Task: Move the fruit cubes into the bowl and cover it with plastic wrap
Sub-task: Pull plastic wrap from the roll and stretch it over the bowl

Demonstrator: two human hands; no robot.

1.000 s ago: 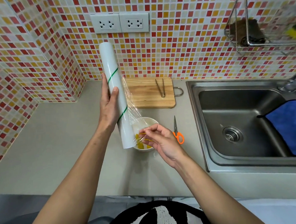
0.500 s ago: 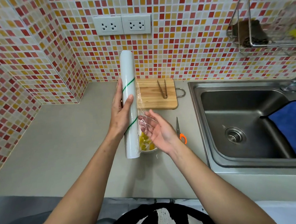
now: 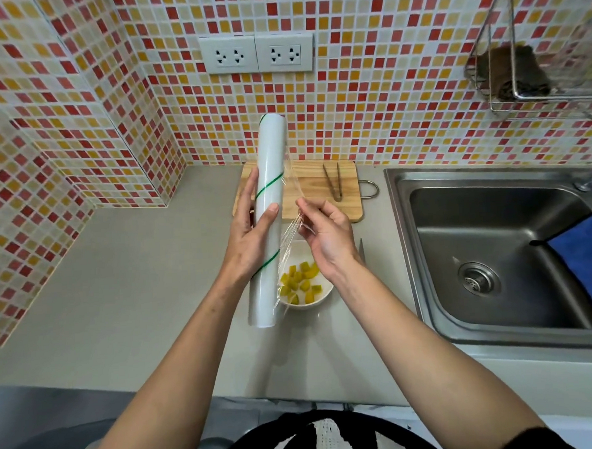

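Observation:
My left hand grips a white roll of plastic wrap with thin green stripes, held nearly upright above the counter. A loose flap of clear film comes off the roll's right side, and my right hand pinches its edge between thumb and fingers. Below both hands sits a small white bowl holding several yellow fruit cubes. The roll hides the bowl's left rim.
A wooden cutting board with metal tongs lies against the tiled wall behind the hands. A steel sink with a blue cloth is at the right. Scissors are mostly hidden behind my right wrist. Grey counter stretches left.
Both hands have shifted right and up with the roll. My right hand went from open under the film to pinching the film's edge higher up, beside the roll.

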